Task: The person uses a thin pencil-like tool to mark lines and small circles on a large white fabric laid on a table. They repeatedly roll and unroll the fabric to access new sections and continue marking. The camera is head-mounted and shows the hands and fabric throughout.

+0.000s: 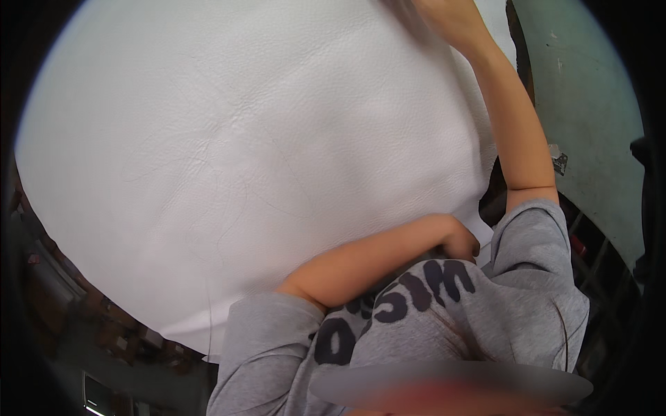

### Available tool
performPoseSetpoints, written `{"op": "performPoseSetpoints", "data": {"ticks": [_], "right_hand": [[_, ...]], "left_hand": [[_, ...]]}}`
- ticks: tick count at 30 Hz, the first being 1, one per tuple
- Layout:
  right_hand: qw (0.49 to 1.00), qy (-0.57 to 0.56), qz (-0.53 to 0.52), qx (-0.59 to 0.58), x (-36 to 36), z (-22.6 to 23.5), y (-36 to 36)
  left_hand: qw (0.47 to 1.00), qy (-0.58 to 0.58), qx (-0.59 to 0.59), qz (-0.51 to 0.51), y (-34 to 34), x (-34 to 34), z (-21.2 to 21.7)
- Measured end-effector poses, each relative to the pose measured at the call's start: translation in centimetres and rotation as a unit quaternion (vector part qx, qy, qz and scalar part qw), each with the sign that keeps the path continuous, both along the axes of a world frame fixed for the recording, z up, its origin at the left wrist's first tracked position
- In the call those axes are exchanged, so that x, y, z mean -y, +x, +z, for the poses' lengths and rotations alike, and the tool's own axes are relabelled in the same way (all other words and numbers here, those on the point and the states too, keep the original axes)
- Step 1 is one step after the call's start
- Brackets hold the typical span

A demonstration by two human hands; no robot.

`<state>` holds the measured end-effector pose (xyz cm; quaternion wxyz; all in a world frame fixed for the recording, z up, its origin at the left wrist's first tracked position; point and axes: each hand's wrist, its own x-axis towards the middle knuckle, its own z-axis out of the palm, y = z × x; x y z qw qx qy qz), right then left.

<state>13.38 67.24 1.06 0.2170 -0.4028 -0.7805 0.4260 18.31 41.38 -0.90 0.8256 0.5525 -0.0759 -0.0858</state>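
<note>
A large sheet of white leather [208, 125] with a pebbled grain spreads across most of the view, with creases left of its middle. My left arm lies across its near edge, bent to the right. My left hand [460, 240] is close to my grey shirt at that edge, its fingers curled down; whatever they may grip is hidden. My right arm stretches far forward along the leather's right side. At the top edge my right hand [440, 15] is over the leather, cut off by the frame and blurred, so its fingers do not show clearly.
To the right is a pale green surface [590, 90], with a small grey-white scrap [558, 159] on it. Dark grid-like compartments [596, 249] sit below it. Beyond the leather's lower left edge, brownish boxes or stacked items [121, 340] appear dim and blurred.
</note>
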Motion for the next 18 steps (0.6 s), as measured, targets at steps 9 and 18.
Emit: {"op": "performPoseSetpoints", "data": {"ticks": [9, 18], "right_hand": [[0.989, -0.05, 0.056, 0.131, 15.4, 4.4, 9.4], [0.964, -0.252, 0.071, 0.049, 17.9, 5.6, 11.0]], "left_hand": [[0.993, 0.031, 0.06, -0.101, 2.3, 2.9, -0.4], [0.996, 0.021, 0.077, -0.047, 4.3, 4.8, -1.9]]}}
